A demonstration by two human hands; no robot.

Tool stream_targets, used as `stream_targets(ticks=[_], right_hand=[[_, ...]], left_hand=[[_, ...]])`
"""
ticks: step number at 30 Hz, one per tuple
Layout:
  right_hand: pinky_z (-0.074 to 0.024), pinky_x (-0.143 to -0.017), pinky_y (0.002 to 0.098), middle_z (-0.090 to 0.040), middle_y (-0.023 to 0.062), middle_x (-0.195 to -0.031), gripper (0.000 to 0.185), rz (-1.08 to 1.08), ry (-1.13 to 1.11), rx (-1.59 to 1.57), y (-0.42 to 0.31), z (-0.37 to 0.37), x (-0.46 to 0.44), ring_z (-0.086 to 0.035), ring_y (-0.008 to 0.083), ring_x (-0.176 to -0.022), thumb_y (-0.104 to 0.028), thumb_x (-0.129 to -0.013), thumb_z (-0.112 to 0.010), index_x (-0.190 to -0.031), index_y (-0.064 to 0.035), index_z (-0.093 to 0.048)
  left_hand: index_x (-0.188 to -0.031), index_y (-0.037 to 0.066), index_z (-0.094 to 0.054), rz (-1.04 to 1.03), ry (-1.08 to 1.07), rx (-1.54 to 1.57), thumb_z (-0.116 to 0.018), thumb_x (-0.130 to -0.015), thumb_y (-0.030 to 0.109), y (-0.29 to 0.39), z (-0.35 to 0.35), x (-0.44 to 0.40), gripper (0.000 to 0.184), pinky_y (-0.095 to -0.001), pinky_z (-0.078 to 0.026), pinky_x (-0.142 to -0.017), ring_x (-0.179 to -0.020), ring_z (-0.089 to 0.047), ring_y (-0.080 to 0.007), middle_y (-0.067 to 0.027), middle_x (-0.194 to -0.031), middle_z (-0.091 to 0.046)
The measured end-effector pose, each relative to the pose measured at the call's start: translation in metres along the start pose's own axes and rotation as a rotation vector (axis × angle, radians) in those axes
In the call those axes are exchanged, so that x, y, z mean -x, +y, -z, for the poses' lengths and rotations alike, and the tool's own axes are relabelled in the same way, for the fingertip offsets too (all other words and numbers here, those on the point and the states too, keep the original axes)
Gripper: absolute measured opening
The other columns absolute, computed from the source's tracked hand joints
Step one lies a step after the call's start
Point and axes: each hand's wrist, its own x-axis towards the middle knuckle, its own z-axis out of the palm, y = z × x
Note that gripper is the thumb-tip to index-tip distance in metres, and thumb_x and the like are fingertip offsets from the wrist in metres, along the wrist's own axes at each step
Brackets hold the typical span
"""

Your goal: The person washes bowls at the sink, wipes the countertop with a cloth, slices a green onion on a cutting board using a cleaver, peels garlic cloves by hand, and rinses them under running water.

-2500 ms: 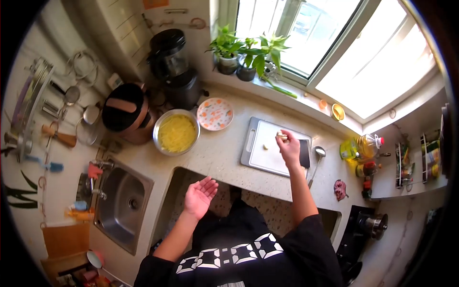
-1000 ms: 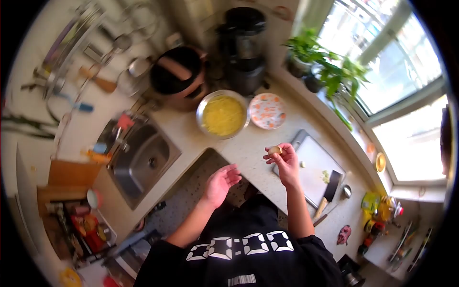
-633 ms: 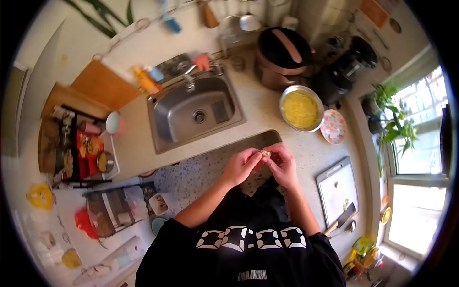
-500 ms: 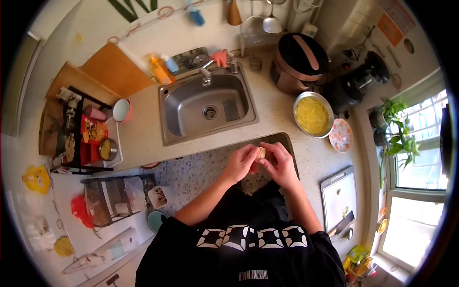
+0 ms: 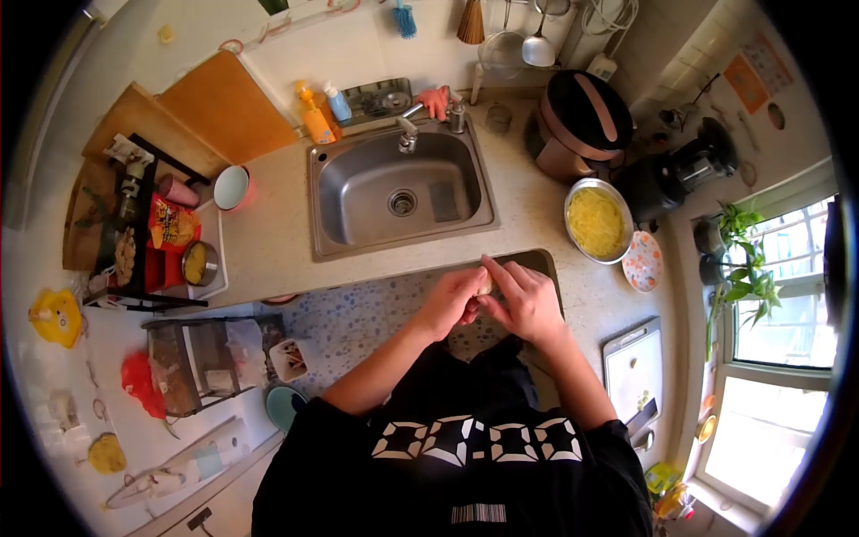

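Over the counter's front edge, my left hand (image 5: 453, 302) pinches a small pale garlic clove (image 5: 486, 287) between thumb and fingers. My right hand (image 5: 526, 306) meets it from the other side, its thumb and bent fingers closed on the same clove. Fingertips of both hands touch and cover most of the clove, so only a sliver of it shows.
Ahead is a steel sink (image 5: 358, 242). To the right are a bowl of yellow shreds (image 5: 595, 222), a patterned plate (image 5: 642, 262), a rice cooker (image 5: 582, 121) and a cutting board (image 5: 633, 358) with a knife (image 5: 642, 417). A dish rack (image 5: 134, 224) stands left.
My right fingers have shifted over the garlic clove, hiding more of it, and the index finger is straighter. The head view has turned slightly, moving the counter items a little to the right.
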Motion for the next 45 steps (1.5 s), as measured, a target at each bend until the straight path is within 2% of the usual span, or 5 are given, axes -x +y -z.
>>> stream_targets(ticks=[16, 22, 31, 36, 45], right_hand=[[-0.055, -0.063, 0.0398, -0.064, 0.0157, -0.087, 0.04, 0.101, 0.078, -0.19, 0.01, -0.034, -0.01, -0.066, 0.0348, -0.072, -0.03, -0.095, -0.067, -0.118, 0.0017, -0.059], [-0.0549, -0.062, 0.0384, -0.061, 0.0102, -0.084, 0.047, 0.073, 0.062, -0.123, -0.013, -0.033, -0.027, -0.066, 0.0295, -0.071, -0.024, -0.085, -0.074, -0.124, -0.0022, -0.06], [-0.055, -0.06, 0.0377, -0.063, 0.0125, -0.08, 0.044, 0.087, 0.109, -0.187, 0.007, -0.057, -0.046, -0.066, 0.03, -0.068, -0.017, -0.078, -0.072, -0.118, -0.0011, -0.062], [-0.0496, -0.061, 0.0326, -0.068, 0.0111, -0.086, 0.036, -0.234, -0.028, -0.857, 0.019, -0.05, -0.059, -0.061, 0.015, -0.067, -0.021, -0.103, -0.044, -0.121, 0.0032, -0.064], [-0.0432, -0.06, 0.0271, -0.066, 0.0068, -0.084, 0.028, -0.781, -0.133, -1.655, 0.072, -0.06, -0.084, -0.056, 0.0141, -0.067, -0.017, -0.102, -0.044, -0.113, 0.0011, -0.063]], left_hand=[[-0.089, 0.009, -0.058, 0.015, 0.07, 0.205, -0.044, -0.109, 0.046, 0.013, -0.01, 0.011, 0.045, -0.0231, -0.032, -0.041, -0.046, -0.045, -0.0083, 0.0003, -0.067, -0.052], [-0.085, 0.007, -0.057, -0.154, 0.223, -0.111, -0.048, -0.109, 0.04, 0.022, 0.006, 0.017, 0.041, -0.0218, -0.035, -0.04, -0.045, -0.047, -0.0065, 0.0009, -0.064, -0.053], [-0.095, 0.006, -0.059, -0.174, 0.193, 0.031, -0.042, -0.111, 0.04, 0.025, 0.012, 0.005, 0.041, -0.0233, -0.034, -0.041, -0.049, -0.044, -0.0082, -0.0005, -0.066, -0.052], [-0.088, 0.01, -0.053, -0.064, 0.097, 0.324, -0.042, -0.107, 0.047, 0.036, 0.022, -0.007, 0.043, -0.0264, -0.034, -0.04, -0.048, -0.043, -0.0127, -0.0012, -0.064, -0.047], [-0.089, 0.01, -0.054, -0.044, 0.143, 0.39, -0.038, -0.098, 0.039, 0.059, 0.016, -0.048, 0.034, -0.0293, -0.036, -0.046, -0.051, -0.046, -0.0165, -0.001, -0.067, -0.047]])
